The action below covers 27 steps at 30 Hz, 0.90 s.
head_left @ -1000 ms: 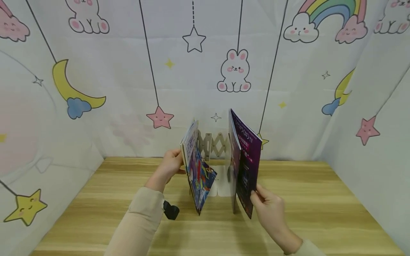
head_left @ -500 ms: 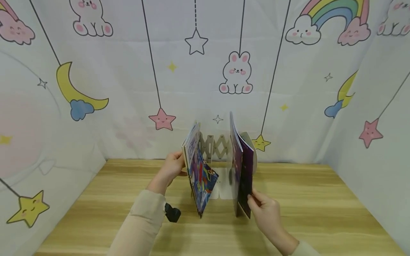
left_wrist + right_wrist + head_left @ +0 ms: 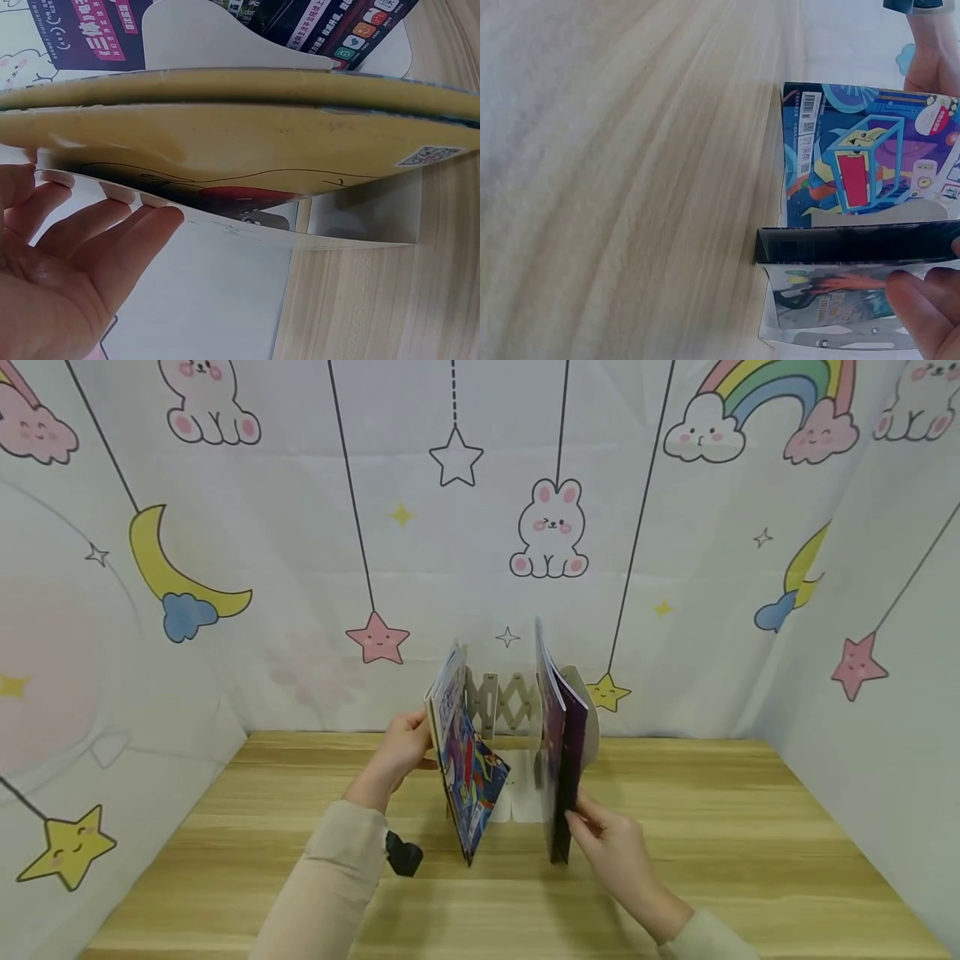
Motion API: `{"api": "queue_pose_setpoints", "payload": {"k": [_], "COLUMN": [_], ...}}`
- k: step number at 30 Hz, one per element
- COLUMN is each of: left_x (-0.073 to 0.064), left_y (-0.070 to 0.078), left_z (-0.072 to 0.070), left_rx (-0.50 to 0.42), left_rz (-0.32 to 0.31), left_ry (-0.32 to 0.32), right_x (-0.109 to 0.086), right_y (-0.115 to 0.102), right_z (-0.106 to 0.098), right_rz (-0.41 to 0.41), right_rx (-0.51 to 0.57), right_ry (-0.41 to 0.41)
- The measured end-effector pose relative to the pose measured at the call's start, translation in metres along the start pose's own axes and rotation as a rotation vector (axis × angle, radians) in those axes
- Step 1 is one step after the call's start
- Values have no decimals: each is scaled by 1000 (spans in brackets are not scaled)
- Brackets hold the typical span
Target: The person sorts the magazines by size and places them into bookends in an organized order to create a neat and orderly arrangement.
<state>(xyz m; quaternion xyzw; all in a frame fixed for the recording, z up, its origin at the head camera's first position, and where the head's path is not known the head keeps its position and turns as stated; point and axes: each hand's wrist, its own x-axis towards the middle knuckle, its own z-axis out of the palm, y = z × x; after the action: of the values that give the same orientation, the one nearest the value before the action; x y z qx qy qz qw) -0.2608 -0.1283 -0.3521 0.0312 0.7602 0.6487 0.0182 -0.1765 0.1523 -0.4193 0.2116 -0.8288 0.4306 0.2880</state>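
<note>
A white folding book stand [image 3: 501, 702] with a lattice back stands on the wooden table [image 3: 712, 827]. Against its left end leans a colourful picture book [image 3: 467, 768], which also shows as a yellow cover [image 3: 225, 142] and a bright cover [image 3: 855, 157]. My left hand [image 3: 403, 748] lies on that book's left side, fingers [image 3: 105, 225] straight against it. A purple magazine [image 3: 562, 752] stands upright by the stand's right end plate [image 3: 590, 710]. My right hand [image 3: 609, 847] pinches the magazine's lower front edge [image 3: 832, 244], fingertips [image 3: 919, 296] on its cover.
Cartoon-print cloth walls [image 3: 225, 568] close in the table on the left, back and right. Bare wood lies in front of the stand [image 3: 510, 902] and to both sides. A black wrist-camera mount [image 3: 403, 856] sits on my left sleeve.
The purple magazine's cover, spread open to the right a second ago, has swung shut against the stand's right plate. My right hand moved left with it. The left hand stayed put.
</note>
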Motion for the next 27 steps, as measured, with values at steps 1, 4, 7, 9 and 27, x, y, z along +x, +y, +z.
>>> {"api": "queue_pose_setpoints", "payload": {"k": [1, 4, 7, 9, 27], "left_x": [0, 1, 1, 0, -2], "left_y": [0, 1, 0, 0, 3], "left_z": [0, -2, -4, -5, -14], "left_rx": [3, 9, 23, 28, -14], "left_rz": [1, 4, 12, 9, -33], "left_ry": [0, 2, 4, 7, 6], "right_x": [1, 3, 3, 4, 8], "right_y": [0, 0, -1, -1, 1], "right_z": [0, 1, 3, 4, -6], "right_rz": [-8, -48, -85, -104, -260], "right_rx": [0, -23, -37, -45, -128], "right_ry": [-9, -33, -65, -83, -44]}}
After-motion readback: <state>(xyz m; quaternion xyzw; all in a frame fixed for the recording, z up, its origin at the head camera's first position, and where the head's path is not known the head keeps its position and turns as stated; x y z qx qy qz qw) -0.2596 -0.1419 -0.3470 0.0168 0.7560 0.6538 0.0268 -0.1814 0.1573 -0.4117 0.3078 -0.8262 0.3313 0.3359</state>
